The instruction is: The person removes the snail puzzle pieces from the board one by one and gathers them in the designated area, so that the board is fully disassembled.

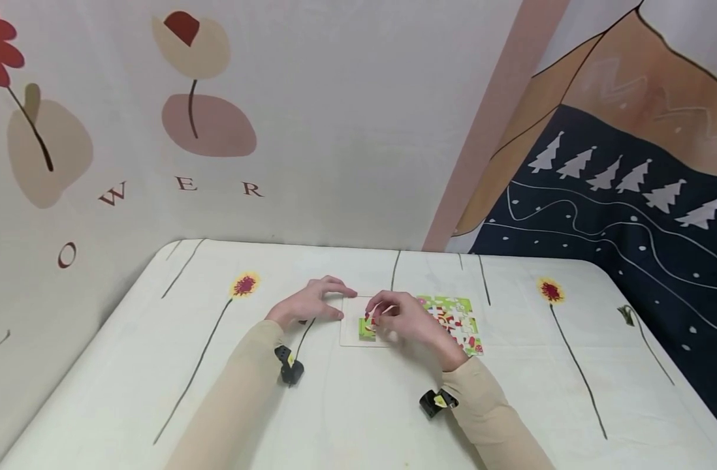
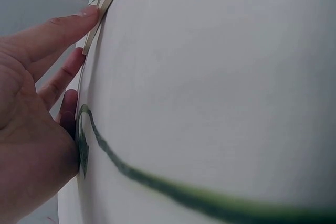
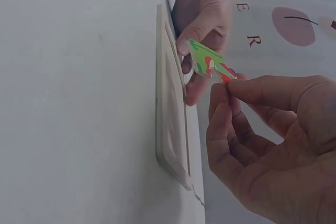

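Observation:
My right hand (image 1: pixel 414 320) pinches a jigsaw puzzle piece (image 3: pixel 202 60) between thumb and fingertips. The piece is green with red and white print and is held tilted over a pale, flat puzzle tray (image 1: pixel 349 334). At the tray's left side, my left hand (image 1: pixel 308 303) has its fingers spread. Its thumb touches the left edge, while the index finger reaches the upper left corner. In the left wrist view the thumb and fingertips meet the tray's thin rim (image 2: pixel 108 1). The right hand covers the tray's right part.
Right of the tray lies a block of colourful puzzle pieces (image 1: pixel 467 305), partly behind the right hand. Both lie on a white tablecloth (image 1: pixel 347 411) printed with flowers and stems. A patterned cloth wall (image 1: pixel 347 130) rises behind the table.

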{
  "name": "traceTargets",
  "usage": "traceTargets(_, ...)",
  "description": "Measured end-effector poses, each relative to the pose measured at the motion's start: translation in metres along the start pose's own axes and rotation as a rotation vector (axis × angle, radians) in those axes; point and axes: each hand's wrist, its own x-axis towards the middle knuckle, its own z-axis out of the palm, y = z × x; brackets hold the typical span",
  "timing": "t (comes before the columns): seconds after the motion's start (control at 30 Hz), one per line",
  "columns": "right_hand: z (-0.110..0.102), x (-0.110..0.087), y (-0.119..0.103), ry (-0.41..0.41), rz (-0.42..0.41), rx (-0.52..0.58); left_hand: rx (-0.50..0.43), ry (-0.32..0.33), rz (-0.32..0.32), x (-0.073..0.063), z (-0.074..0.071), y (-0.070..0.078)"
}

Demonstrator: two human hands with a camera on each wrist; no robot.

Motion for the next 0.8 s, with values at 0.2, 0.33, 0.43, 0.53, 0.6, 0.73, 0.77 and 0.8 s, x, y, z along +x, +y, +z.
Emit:
traceTargets(0.2, -0.011, -0.008, 0.004, 0.006, 0.006, 0.024, -0.009, -0.006, -0.013, 0.0, -0.001, 0.001)
traceTargets(0.33, -0.016, -0.013, 0.008, 0.022, -0.013, 0.047, -0.004, -0.015, 0.001, 0.0, -0.002, 0.001)
traceTargets(0.43, -0.019, -0.016, 0.01, 0.032, -0.022, 0.052, 0.004, -0.014, 0.005, -0.001, -0.002, 0.001)
traceTargets(0.53, -0.021, -0.018, 0.011, 0.033, -0.018, 0.048, 0.001, -0.016, 0.004, -0.001, -0.003, 0.001)
traceTargets(0.6, -0.023, -0.02, 0.012, 0.035, -0.006, 0.042, -0.004, -0.021, 0.008, -0.001, -0.003, 0.0)
traceTargets(0.73, -0.028, -0.024, 0.015, 0.042, 0.013, 0.02, -0.009, -0.025, 0.024, -0.001, -0.002, 0.0)
traceTargets(0.77, -0.029, -0.025, 0.016, 0.043, 0.011, 0.013, -0.007, -0.023, 0.025, -0.001, -0.002, 0.0)
traceTargets(0.8, -0.031, -0.026, 0.017, 0.045, 0.01, 0.011, -0.007, -0.022, 0.025, -0.001, -0.002, 0.0)
